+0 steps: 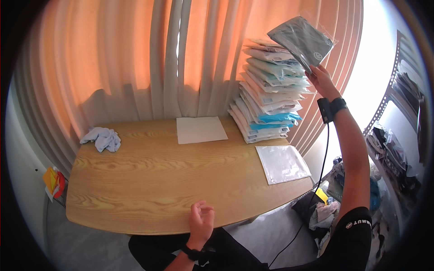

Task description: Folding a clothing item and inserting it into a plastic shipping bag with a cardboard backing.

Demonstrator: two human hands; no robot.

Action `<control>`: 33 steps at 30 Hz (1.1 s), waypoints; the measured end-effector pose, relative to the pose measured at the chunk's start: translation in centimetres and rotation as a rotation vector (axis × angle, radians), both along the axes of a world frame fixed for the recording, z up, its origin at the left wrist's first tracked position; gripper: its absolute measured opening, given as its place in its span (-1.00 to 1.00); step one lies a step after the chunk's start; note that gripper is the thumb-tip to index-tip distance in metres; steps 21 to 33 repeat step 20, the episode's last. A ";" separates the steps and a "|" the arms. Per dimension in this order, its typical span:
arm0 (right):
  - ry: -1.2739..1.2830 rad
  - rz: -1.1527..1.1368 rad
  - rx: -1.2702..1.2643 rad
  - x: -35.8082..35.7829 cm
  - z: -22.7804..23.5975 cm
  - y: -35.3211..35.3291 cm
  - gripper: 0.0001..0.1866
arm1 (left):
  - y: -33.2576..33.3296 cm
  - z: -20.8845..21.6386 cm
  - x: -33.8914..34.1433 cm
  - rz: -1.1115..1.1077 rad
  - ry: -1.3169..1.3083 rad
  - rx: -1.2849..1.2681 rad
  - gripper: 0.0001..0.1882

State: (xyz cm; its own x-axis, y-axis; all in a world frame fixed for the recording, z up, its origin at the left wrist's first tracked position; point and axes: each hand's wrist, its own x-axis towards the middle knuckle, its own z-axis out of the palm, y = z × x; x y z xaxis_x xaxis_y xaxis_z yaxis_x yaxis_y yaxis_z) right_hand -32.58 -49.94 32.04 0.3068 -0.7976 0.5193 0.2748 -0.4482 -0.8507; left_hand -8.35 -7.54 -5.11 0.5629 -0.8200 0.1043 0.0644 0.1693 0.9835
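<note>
Raised at the upper right, my right hand (322,81) grips the lower edge of a grey folded garment in a clear plastic bag (300,41). The bagged garment is tilted and overlaps the top of a tall stack of bagged garments (271,97) at the table's back right. I cannot tell whether it touches the stack. By the table's front edge, my left hand (202,220) is empty, its fingers loosely half-curled and the palm partly showing. Nearest to it is the bare wooden table top (149,180).
A white sheet (201,130) lies at the table's back, and a flat clear plastic bag (283,164) at its right end. A crumpled pale cloth (103,138) sits back left. Curtains (126,58) hang behind. A rack (384,99) and piled clothes (324,214) stand right; a black cable (324,158) hangs from my right wrist.
</note>
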 end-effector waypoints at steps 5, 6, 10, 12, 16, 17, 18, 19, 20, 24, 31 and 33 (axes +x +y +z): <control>-0.003 -0.077 -0.016 2.8 1.1 -2.4 -0.63 | 0.8 0.6 -0.7 -0.061 -0.383 0.036 -0.51; 0.021 -0.116 -0.036 2.9 1.4 -3.1 -0.61 | 0.9 0.8 -0.7 -0.076 -0.425 0.035 -0.49; -0.058 -0.122 0.024 3.1 2.8 -5.3 -0.42 | 0.6 1.3 -0.5 -0.165 -0.378 0.071 -0.48; -0.211 -0.281 -0.037 5.8 3.0 -4.3 -0.23 | 0.8 1.3 -0.4 -0.156 -0.379 0.045 -0.51; -0.075 -0.434 -0.115 7.2 3.8 -4.6 -0.14 | 1.1 1.6 -0.2 -0.187 -0.352 0.060 -0.48; -0.077 -0.435 -0.116 7.1 4.0 -5.2 -0.14 | 1.1 1.5 -0.1 -0.214 -0.372 0.070 -0.48; -0.080 -0.447 -0.122 7.1 4.1 -5.9 -0.13 | 1.0 1.4 0.0 -0.241 -0.393 0.080 -0.47; -0.082 -0.458 -0.128 6.9 4.2 -6.4 -0.13 | 1.0 1.4 0.0 -0.246 -0.396 0.067 -0.45; -0.035 -0.470 -0.119 7.4 4.2 -6.5 -0.13 | 1.1 1.5 0.1 -0.247 -0.397 0.060 -0.44; -0.035 -0.470 -0.119 7.4 4.2 -6.5 -0.13 | 1.1 1.5 0.1 -0.247 -0.397 0.060 -0.44; -0.035 -0.470 -0.119 7.4 4.2 -6.5 -0.13 | 1.1 1.5 0.1 -0.247 -0.397 0.060 -0.44; -0.035 -0.470 -0.119 7.4 4.2 -6.5 -0.13 | 1.1 1.5 0.1 -0.247 -0.397 0.060 -0.44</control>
